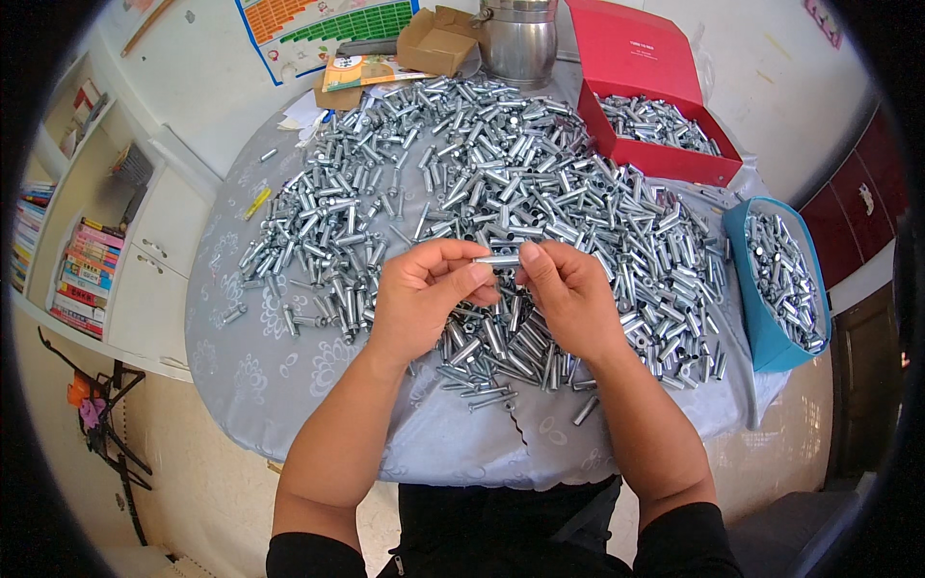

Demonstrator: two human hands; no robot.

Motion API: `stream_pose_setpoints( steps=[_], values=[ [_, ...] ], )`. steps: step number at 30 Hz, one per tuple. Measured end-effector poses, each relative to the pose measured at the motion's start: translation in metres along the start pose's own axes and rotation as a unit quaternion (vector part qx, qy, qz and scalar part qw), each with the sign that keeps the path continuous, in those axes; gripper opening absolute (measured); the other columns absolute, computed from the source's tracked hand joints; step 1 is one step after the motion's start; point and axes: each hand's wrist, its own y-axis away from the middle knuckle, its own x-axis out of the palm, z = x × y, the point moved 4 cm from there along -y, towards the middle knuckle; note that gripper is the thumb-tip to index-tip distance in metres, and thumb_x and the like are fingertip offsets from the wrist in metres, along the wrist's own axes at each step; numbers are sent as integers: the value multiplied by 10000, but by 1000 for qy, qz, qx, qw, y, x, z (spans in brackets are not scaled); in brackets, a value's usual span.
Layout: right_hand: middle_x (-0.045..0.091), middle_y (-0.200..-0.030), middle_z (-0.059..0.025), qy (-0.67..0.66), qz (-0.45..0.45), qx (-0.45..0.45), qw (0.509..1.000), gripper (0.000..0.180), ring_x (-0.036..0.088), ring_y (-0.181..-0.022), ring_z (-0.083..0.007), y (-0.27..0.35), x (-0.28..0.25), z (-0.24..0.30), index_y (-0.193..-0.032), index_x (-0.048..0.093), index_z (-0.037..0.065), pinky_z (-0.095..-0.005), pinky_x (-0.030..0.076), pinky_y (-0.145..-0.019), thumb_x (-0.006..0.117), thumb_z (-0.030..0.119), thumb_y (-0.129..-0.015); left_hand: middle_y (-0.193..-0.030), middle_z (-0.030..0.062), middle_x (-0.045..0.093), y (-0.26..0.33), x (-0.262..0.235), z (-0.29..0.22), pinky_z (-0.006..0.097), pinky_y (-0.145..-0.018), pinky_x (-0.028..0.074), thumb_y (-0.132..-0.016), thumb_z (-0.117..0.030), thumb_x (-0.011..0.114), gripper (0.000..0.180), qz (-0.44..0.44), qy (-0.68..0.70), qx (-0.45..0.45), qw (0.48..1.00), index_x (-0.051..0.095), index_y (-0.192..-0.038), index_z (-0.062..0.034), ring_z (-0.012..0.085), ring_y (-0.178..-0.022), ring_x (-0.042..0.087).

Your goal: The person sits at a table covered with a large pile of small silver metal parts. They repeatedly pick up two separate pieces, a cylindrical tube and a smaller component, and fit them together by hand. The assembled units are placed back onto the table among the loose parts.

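Note:
Between my two hands, over the middle of the table, is a short silver expansion bolt [498, 260] lying level. My left hand [424, 294] pinches its left end between thumb and fingers. The thumb and curled fingers of my right hand [570, 294] grip the right end. Beneath and around both hands spreads a big heap of shiny metal sleeves and bolts [655, 250], some long and thin, some hollow tubes. A few screws [489, 395] lie loose in front of my wrists.
A round table with a grey patterned cloth [255, 385] bears the heap. At the back right stands an open red box [665, 169] of metal parts; a teal bin [771, 342], also filled, is at the right edge. A metal pot [518, 43] and cardboard box [436, 40] stand behind.

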Motion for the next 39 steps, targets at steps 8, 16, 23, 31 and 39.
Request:
stream_pose_setpoints(
  steps=[8, 16, 23, 31, 39],
  values=[
    [544, -763, 9, -30, 5, -89, 996, 179, 466, -645, -56, 4, 7, 12, -1085, 618, 27, -209, 409, -593, 603, 102, -923, -764, 79, 659, -3, -13, 5, 278, -589, 563, -909, -175, 636, 188, -60, 29, -79, 995, 643, -927, 11, 161, -618, 650],
    [577, -851, -8, 12, 20, 10, 1000, 235, 495, -610, -34, -1, 0, -6, -1125, 621, 22, -202, 409, -531, 638, 89, -900, -804, 92, 671, -3, -6, 4, 282, -606, 570, -914, -155, 627, 172, -60, 22, -37, 997, 637, -965, 9, 163, -654, 663],
    [578, -888, -20, -62, 1, 31, 998, 206, 507, -594, -27, 1, 2, 0, -1083, 638, 10, -188, 402, -498, 650, 72, -887, -822, 99, 676, -4, -7, 7, 284, -616, 571, -911, -126, 623, 156, -45, 23, -24, 998, 636, -988, 9, 164, -668, 666],
    [604, -880, -28, -99, -18, 32, 994, 183, 519, -576, -34, 1, 3, 7, -1058, 642, 7, -184, 409, -490, 644, 89, -895, -823, 100, 677, -5, -9, 8, 285, -614, 570, -908, -134, 628, 163, -57, 35, -28, 997, 636, -988, 8, 159, -663, 662],
    [605, -866, -17, -130, -22, 30, 991, 215, 508, -566, -25, 1, 2, 7, -1071, 628, -19, -183, 410, -486, 640, 117, -906, -807, 93, 673, -5, -9, 8, 278, -605, 567, -907, -138, 631, 158, -54, 36, -25, 998, 636, -977, 4, 157, -656, 660]
  ],
)
